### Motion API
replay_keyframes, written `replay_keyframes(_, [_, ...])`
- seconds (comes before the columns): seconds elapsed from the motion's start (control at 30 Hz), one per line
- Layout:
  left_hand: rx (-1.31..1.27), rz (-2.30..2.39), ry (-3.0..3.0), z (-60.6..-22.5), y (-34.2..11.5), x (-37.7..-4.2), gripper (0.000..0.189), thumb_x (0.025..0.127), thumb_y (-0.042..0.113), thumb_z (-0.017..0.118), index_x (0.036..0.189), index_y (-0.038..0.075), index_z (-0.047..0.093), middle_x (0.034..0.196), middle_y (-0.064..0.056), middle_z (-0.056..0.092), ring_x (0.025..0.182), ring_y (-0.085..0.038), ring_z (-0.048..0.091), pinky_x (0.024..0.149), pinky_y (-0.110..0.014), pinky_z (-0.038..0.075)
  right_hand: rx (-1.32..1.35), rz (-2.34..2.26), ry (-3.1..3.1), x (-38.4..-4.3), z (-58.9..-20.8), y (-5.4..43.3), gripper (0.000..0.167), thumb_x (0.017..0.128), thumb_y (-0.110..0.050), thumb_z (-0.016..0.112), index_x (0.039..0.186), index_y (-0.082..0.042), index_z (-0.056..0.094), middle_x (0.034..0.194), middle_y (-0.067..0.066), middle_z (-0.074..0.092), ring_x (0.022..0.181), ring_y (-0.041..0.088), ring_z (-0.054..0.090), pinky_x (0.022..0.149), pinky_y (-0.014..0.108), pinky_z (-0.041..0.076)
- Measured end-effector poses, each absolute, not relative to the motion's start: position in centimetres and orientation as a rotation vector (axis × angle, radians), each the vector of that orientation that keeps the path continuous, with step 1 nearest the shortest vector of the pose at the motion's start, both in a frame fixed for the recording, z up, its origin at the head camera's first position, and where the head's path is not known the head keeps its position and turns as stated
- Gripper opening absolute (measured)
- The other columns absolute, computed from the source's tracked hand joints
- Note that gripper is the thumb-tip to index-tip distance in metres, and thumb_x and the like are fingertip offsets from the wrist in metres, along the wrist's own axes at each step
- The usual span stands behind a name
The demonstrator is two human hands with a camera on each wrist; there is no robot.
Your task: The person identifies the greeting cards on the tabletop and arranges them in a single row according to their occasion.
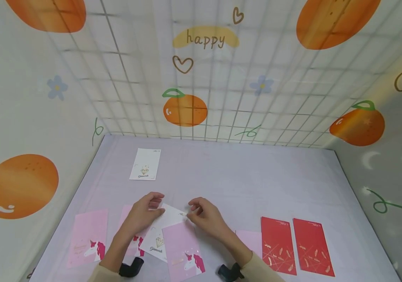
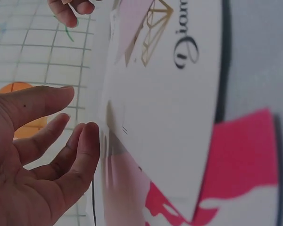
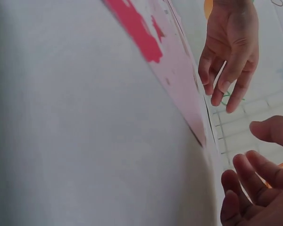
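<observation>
My left hand hovers over the upper left of a white card printed with a gold diamond, its fingers loosely bent. My right hand hangs by the top right corner of a pink unicorn card, which overlaps the white card. Both wrist views show thumb and fingers apart with nothing between them. Under the white card, another pink unicorn card is partly hidden by it and my left hand. The lettering "Diam" on the white card is large in the left wrist view.
Another white diamond card lies farther back. On the left is a pink unicorn card. Two red cards lie at the right, beside a pink card partly behind my right forearm. Patterned cloth walls enclose the table.
</observation>
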State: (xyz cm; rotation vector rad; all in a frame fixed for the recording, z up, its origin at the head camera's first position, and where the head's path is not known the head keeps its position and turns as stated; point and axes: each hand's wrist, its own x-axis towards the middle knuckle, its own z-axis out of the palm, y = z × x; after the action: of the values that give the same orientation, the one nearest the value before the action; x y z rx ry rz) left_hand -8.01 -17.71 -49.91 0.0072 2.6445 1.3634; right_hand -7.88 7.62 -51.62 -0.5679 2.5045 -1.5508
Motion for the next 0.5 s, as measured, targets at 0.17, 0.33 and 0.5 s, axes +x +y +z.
replay_keyframes(0.17, [-0.013, 1.281, 2.634, -50.3, -17.8, -8.3, 0.044, 0.087, 0.008, 0.076, 0.128, 0.009, 0.063, 0.114, -0.008, 0.065, 0.105, -0.027, 0.063, 0.086, -0.048, 0.053, -0.539, -1.47, 2.526, -8.0, -52.2, 7.4, 0.033, 0.088, -0.017, 0.077, 0.116, -0.007, 0.064, 0.099, 0.003, 0.062, 0.085, 0.015, 0.056, 0.071, 0.025, 0.051])
replay_keyframes(0.33, [-0.02, 1.232, 2.631, -50.5, -17.7, -8.5, 0.045, 0.085, 0.008, 0.077, 0.127, 0.007, 0.063, 0.109, -0.006, 0.064, 0.1, -0.024, 0.062, 0.086, -0.045, 0.053, -0.516, -1.4, 2.571, -8.1, -52.5, 7.4, 0.031, 0.085, -0.019, 0.079, 0.111, -0.007, 0.066, 0.095, 0.001, 0.059, 0.08, 0.013, 0.052, 0.067, 0.024, 0.048])
replay_keyframes(0.5, [-0.009, 1.186, 2.641, -50.6, -17.6, -8.7, 0.045, 0.082, 0.005, 0.078, 0.125, 0.004, 0.064, 0.102, -0.005, 0.061, 0.093, -0.022, 0.059, 0.083, -0.041, 0.052, -0.525, -1.326, 2.623, -8.3, -52.9, 7.2, 0.025, 0.085, -0.018, 0.079, 0.105, -0.007, 0.069, 0.092, 0.001, 0.056, 0.078, 0.012, 0.05, 0.067, 0.024, 0.047])
